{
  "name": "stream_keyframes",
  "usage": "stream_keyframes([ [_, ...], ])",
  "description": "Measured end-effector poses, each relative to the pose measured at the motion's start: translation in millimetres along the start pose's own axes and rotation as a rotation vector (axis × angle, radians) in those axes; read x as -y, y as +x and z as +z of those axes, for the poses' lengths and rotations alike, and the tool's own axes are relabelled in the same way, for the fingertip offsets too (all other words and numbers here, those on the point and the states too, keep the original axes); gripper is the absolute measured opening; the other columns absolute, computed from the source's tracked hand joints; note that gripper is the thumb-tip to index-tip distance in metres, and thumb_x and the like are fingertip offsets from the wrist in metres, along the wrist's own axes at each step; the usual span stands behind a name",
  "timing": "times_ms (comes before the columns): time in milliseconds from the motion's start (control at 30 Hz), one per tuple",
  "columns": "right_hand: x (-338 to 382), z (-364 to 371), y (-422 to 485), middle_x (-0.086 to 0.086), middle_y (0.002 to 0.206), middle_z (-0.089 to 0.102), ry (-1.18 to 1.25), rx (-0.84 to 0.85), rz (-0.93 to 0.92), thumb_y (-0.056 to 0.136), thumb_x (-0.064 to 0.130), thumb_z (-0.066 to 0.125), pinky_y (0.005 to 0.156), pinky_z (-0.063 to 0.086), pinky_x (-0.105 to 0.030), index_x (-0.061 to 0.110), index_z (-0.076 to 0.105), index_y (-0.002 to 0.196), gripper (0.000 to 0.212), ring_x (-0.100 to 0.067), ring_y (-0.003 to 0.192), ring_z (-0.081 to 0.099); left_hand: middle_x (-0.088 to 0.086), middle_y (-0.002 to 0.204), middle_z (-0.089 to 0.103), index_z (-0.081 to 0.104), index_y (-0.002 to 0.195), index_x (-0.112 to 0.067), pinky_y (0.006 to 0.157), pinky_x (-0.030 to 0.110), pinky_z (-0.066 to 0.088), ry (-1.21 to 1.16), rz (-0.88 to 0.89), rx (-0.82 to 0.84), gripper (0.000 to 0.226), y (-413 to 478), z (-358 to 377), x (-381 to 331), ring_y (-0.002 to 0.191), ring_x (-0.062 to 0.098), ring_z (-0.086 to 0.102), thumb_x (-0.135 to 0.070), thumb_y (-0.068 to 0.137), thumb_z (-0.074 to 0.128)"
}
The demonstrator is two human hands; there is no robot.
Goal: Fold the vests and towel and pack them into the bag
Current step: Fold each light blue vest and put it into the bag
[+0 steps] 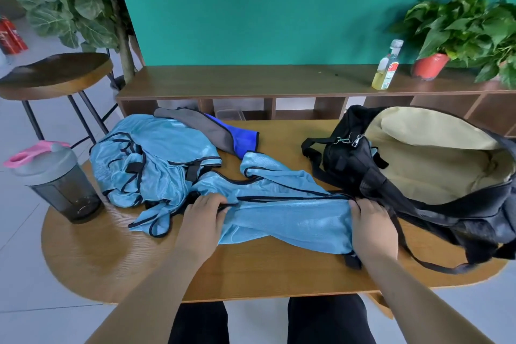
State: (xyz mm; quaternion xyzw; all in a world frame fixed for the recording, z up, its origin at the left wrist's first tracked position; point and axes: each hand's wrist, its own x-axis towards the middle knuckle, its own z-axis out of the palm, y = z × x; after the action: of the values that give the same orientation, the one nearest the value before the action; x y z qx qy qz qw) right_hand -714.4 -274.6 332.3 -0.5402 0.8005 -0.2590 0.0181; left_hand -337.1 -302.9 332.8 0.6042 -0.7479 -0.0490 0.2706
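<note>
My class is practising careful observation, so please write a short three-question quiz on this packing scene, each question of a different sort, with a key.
1. Short answer: does the grey and blue towel lie on the table or in the bag?
2. True or false: the bag is zipped shut.
3. Multiple choice: what do the left hand and the right hand both grip? A the towel; B a light blue vest; C the bag.
Key: 1 on the table; 2 false, it gapes open; 3 B.
</note>
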Motion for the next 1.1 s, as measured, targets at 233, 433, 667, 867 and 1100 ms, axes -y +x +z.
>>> stream_keyframes([
  [233,3.5,-7.4,-5.3,0.003,0.093,0.063,0.082,-0.050,-0.148,0.107,0.034,0.053,0.079,0.050,-0.039,0.014,0.069,0.098,0.027,-0.024,0.097,0.056,-0.010,0.099,0.060,0.060,0.109,-0.022,0.078,0.031,0.049,-0.194,-0.112,-0.126,0.017,7.2,-12.3,4.1,0.090,0.010,0.057,-0.036,0.108,0.051],
  [433,16.1,-20.9,-10.5,0.008,0.091,0.068,0.265,-0.036,-0.141,0.108,0.037,0.052,0.073,0.049,-0.031,0.018,0.073,0.113,0.029,-0.013,0.086,0.062,-0.005,0.083,0.064,0.061,0.106,-0.024,0.065,0.033,0.048,-0.426,-0.257,-0.229,0.007,2.0,-53.0,-7.0,0.065,0.015,0.056,-0.025,0.106,0.055],
  [667,47.0,-34.7,-7.6,0.012,0.103,0.073,0.610,0.020,0.086,0.108,0.040,0.053,0.070,0.044,-0.023,0.029,0.067,0.115,0.019,-0.004,0.098,0.064,0.000,0.091,0.070,0.068,0.097,-0.030,0.081,0.045,0.054,-0.815,-0.545,-0.364,0.014,-2.6,-70.0,17.4,0.090,0.022,0.067,-0.041,0.102,0.062],
  [867,36.0,-17.5,-25.3,0.011,0.099,0.070,0.521,0.121,0.058,0.108,0.045,0.049,0.066,0.042,-0.024,0.030,0.064,0.107,0.021,-0.007,0.094,0.063,-0.008,0.095,0.069,0.067,0.104,-0.022,0.072,0.025,0.046,-0.701,-0.578,-0.326,0.011,-41.9,-55.6,17.4,0.090,0.009,0.064,-0.030,0.107,0.059],
  [1100,39.3,-18.4,-27.2,0.006,0.087,0.066,0.481,0.090,0.069,0.109,0.046,0.046,0.061,0.040,-0.028,0.023,0.064,0.103,0.030,-0.007,0.082,0.058,0.002,0.086,0.057,0.060,0.099,-0.011,0.073,0.026,0.039,-0.828,-0.596,-0.302,0.012,-43.2,-53.4,14.0,0.068,0.001,0.049,-0.018,0.107,0.055],
])
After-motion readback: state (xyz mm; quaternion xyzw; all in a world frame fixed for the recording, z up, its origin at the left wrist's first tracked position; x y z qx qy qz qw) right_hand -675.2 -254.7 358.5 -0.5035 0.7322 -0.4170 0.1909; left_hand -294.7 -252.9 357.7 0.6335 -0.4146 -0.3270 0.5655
